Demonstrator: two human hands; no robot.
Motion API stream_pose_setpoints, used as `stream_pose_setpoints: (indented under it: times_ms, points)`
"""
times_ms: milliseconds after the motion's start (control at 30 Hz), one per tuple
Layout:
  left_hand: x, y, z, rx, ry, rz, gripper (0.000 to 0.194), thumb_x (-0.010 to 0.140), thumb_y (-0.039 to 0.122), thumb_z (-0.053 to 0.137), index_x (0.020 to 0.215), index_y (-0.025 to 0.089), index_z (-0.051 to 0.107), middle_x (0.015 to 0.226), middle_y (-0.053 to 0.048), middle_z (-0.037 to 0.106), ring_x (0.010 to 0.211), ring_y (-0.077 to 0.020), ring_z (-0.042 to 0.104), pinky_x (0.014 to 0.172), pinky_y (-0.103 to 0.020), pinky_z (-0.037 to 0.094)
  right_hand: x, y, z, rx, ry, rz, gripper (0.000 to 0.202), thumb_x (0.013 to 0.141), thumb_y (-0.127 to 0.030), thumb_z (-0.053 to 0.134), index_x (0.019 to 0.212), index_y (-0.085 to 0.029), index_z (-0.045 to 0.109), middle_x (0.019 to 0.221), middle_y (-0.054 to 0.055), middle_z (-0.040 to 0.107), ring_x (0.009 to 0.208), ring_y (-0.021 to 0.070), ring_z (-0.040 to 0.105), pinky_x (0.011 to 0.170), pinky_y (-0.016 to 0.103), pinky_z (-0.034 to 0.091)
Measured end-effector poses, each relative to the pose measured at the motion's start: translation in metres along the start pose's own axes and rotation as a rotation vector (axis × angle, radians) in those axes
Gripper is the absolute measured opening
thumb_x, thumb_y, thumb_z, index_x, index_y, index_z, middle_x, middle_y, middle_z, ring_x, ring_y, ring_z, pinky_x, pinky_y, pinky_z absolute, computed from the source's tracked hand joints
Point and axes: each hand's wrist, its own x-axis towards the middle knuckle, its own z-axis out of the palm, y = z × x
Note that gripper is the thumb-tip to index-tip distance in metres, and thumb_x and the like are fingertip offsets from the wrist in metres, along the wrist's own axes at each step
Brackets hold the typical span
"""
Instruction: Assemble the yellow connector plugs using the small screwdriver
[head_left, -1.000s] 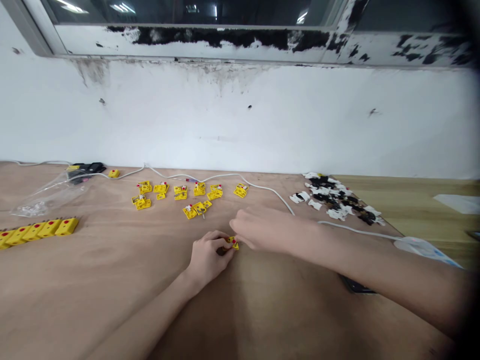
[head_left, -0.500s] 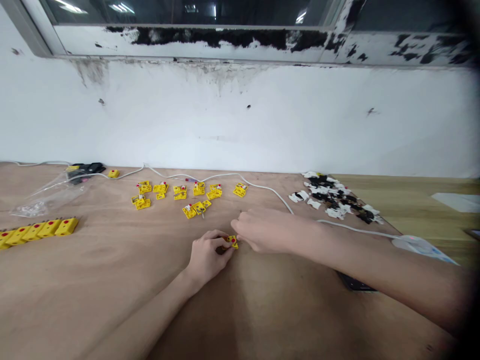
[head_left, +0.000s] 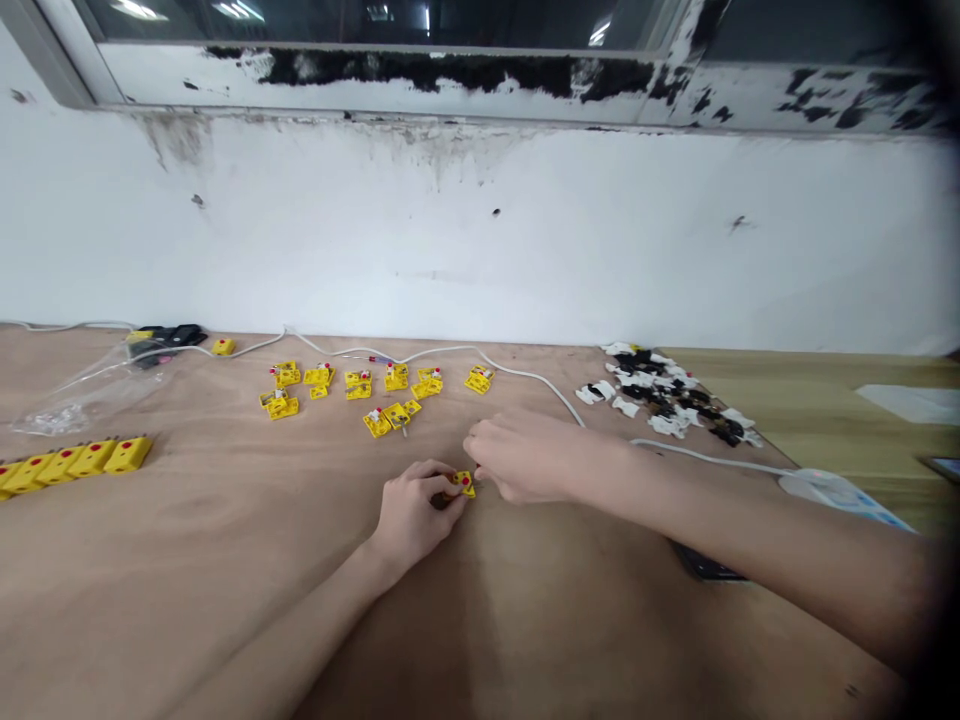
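My left hand rests on the wooden table and pinches a small yellow part with a red dot between thumb and fingers. Just right of that part is my right hand, its fingers curled together; what they hold is hidden or too small to name. Several open yellow pieces with metal bits lie beyond the hands. At the left stands a row of closed yellow blocks with red dots.
Black and white pieces are heaped at the right. A white cable runs along the back to a power strip. A dark flat object lies under my right forearm. A plastic bag is at the left.
The view has shifted slightly. My right hand's fingers have turned a little beside the yellow part, and my left hand keeps its hold.
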Motion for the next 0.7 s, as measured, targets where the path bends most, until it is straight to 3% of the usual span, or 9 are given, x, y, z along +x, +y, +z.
stream_pose_setpoints:
  times_ms: [233,467,700]
  points:
    - [0.0,-0.001,0.001,-0.007,0.005,0.002,0.01,0.083,0.023,0.072,0.073,0.026,0.074,0.099,0.003,0.075,0.089,-0.0147,0.07,0.079,-0.025,0.055,0.009,-0.001,-0.006,0.068,-0.08,0.033,0.024,0.087,-0.024,0.059,0.082,-0.009,0.078,0.082,0.019,0.075,0.07,0.0289,0.073,0.052,0.029,0.039]
    - [-0.001,-0.002,0.002,0.007,0.0,-0.002,0.011,0.081,0.022,0.072,0.071,0.025,0.073,0.101,0.003,0.075,0.09,-0.0153,0.07,0.078,-0.026,0.054,0.018,-0.003,-0.003,0.366,-0.219,0.36,0.029,0.081,-0.02,0.059,0.098,-0.004,0.076,0.099,0.026,0.074,0.077,0.033,0.073,0.054,0.031,0.044]
    - [0.002,-0.003,0.001,-0.012,-0.011,-0.021,0.006,0.082,0.023,0.073,0.08,0.027,0.074,0.102,0.003,0.075,0.092,-0.0168,0.07,0.08,-0.028,0.055,0.022,0.008,0.015,0.551,-0.236,0.498,0.026,0.083,-0.021,0.056,0.088,-0.009,0.078,0.083,0.019,0.076,0.07,0.0266,0.072,0.054,0.028,0.042]
